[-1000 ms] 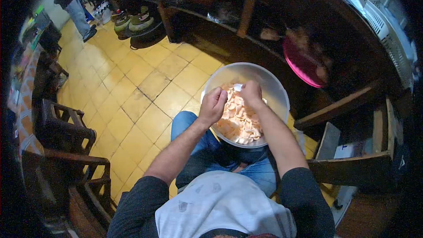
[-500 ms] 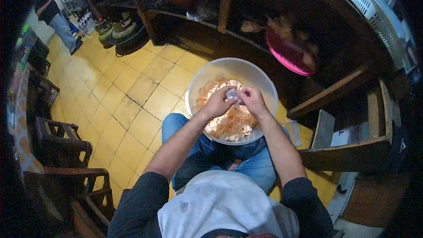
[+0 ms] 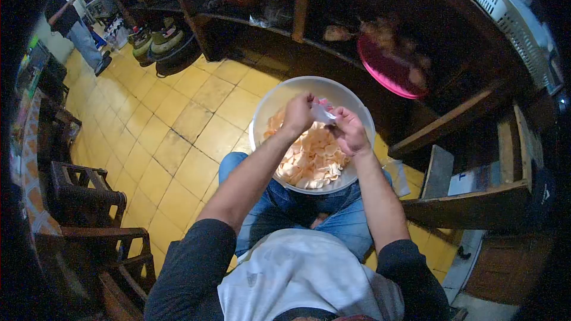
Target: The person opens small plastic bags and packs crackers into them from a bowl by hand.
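Observation:
A big translucent tub [image 3: 262, 134] stands at my lap, filled with pale orange chips [image 3: 312, 157]. Above it, my left hand [image 3: 300, 113] is closed on one side of a small clear plastic bag [image 3: 323, 114]. The fingers of my right hand [image 3: 350, 131] pinch the bag's other side. The bag is stretched between both hands, over the back part of the tub. A small pinkish patch shows just behind the bag; what it is I cannot make out.
Dark wooden shelving [image 3: 302, 3] runs behind the tub, with a pink round tray [image 3: 386, 74] inside. Shoes [image 3: 166, 40] sit at the back left, near a standing person [image 3: 80, 32]. Brown plastic stools [image 3: 89, 187] line the left side. A wooden frame [image 3: 470, 199] is at the right.
My left hand has moved up and turned over at the wrist. My right hand has shifted slightly right and opened toward the bag, which is now drawn out wider between them.

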`<state>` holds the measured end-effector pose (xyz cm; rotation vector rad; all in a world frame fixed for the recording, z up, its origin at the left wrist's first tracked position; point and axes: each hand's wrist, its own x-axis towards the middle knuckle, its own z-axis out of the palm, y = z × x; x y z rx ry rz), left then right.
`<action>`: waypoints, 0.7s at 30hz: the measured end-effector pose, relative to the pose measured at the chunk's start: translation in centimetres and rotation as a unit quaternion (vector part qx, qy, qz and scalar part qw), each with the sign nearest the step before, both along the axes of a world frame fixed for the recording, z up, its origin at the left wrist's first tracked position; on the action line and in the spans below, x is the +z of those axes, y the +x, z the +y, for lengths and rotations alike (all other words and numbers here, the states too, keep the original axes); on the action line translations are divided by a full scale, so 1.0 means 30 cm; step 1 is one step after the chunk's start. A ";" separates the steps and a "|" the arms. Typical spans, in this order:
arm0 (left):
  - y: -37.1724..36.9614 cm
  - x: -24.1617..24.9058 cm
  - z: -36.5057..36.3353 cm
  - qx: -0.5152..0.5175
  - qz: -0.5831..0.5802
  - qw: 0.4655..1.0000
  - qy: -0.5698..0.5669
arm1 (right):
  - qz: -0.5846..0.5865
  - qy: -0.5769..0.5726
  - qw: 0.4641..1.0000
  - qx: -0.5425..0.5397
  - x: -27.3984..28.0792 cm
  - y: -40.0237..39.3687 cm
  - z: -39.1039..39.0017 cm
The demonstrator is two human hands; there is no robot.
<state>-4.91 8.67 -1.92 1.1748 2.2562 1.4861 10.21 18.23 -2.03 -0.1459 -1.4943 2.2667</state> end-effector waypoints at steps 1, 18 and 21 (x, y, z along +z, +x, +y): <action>-0.039 -0.032 0.021 -0.001 -0.071 0.997 0.029 | 0.095 -0.155 0.976 0.122 0.024 0.015 0.000; -0.019 0.008 -0.185 -0.274 -0.220 0.935 -0.046 | -0.089 -0.048 0.995 -0.021 -0.024 -0.029 0.006; -0.004 0.036 -0.192 -0.294 -0.062 0.954 0.006 | -0.122 -0.071 0.990 0.000 0.072 -0.010 -0.060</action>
